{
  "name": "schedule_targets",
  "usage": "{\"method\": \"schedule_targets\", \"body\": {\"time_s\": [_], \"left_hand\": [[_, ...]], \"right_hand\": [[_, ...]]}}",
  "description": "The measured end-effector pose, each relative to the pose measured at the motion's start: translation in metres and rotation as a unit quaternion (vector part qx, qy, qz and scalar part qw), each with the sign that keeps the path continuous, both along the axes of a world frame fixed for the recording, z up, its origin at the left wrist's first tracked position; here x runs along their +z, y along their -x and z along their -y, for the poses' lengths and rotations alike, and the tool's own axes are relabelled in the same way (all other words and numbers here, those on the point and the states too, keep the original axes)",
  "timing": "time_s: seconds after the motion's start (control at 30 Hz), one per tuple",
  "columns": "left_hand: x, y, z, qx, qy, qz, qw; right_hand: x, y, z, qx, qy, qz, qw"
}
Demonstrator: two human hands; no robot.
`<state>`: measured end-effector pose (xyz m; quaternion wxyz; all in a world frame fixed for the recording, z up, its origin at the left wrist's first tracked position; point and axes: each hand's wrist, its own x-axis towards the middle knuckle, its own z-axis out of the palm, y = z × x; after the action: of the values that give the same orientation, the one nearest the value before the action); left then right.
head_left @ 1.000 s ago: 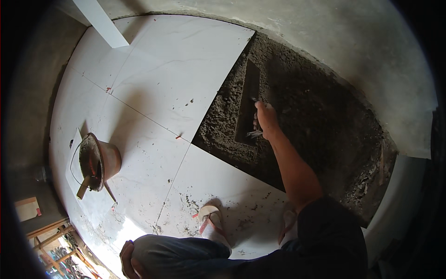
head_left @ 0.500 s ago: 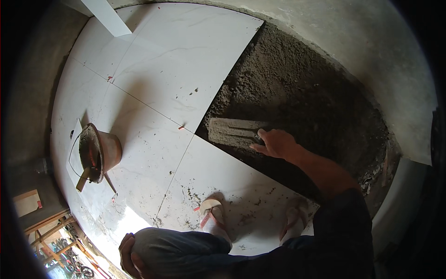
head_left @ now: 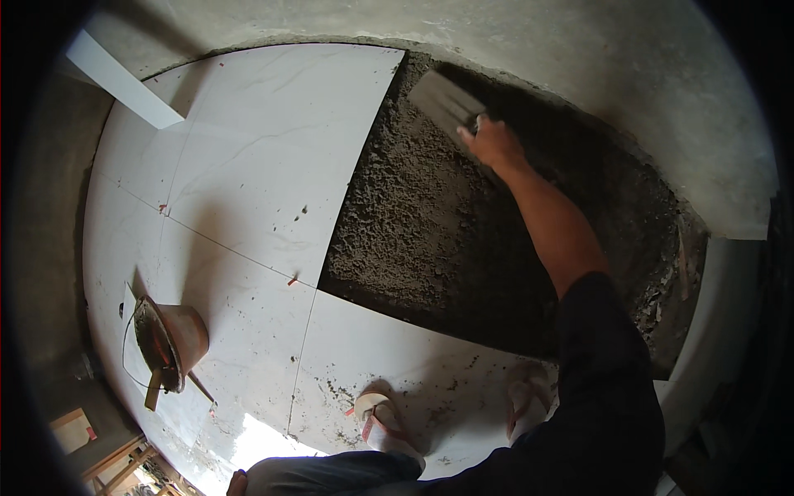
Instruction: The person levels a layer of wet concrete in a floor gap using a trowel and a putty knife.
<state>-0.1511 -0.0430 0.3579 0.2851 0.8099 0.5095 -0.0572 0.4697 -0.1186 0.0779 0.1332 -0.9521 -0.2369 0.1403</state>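
Note:
My right hand is closed on the handle of a flat rectangular trowel. Its blade lies over the far part of the mortar bed, close to the wall. Grey and grainy on the left, the mortar looks darker and smoother toward the right. White marbled floor tiles border it on the left and near sides. Of my left hand, only a sliver shows by my knee at the bottom edge, and its fingers are mostly hidden.
A mortar-stained bucket with a wire handle lies tipped on the tiles at left, a wooden handle at its mouth. A white strip juts in at the far left. Concrete walls enclose the far and right sides. My sandalled feet stand on the near tiles.
My right hand has carried the trowel from the near left corner of the mortar to its far side by the wall. The view has shifted, and less of my left hand shows.

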Motion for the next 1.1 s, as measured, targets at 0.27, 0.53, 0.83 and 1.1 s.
{"method": "schedule_targets", "body": {"time_s": [0.27,0.53,0.83,1.1], "left_hand": [[0.0,-0.043,-0.007,-0.05,0.013,-0.017,0.999],[0.004,-0.069,0.011,-0.106,0.055,-0.03,0.992],[0.067,-0.074,0.045,-0.157,0.115,-0.041,0.98],[0.106,-0.081,0.101,-0.215,0.158,-0.067,0.961]], "right_hand": [[-0.016,0.023,-0.02,-0.002,-0.196,-0.308,0.931],[-0.042,-0.022,0.085,-0.215,-0.092,-0.032,0.972],[0.007,0.041,0.3,-0.375,0.005,-0.137,0.917],[-0.015,0.196,0.181,-0.15,-0.049,-0.176,0.972]]}}
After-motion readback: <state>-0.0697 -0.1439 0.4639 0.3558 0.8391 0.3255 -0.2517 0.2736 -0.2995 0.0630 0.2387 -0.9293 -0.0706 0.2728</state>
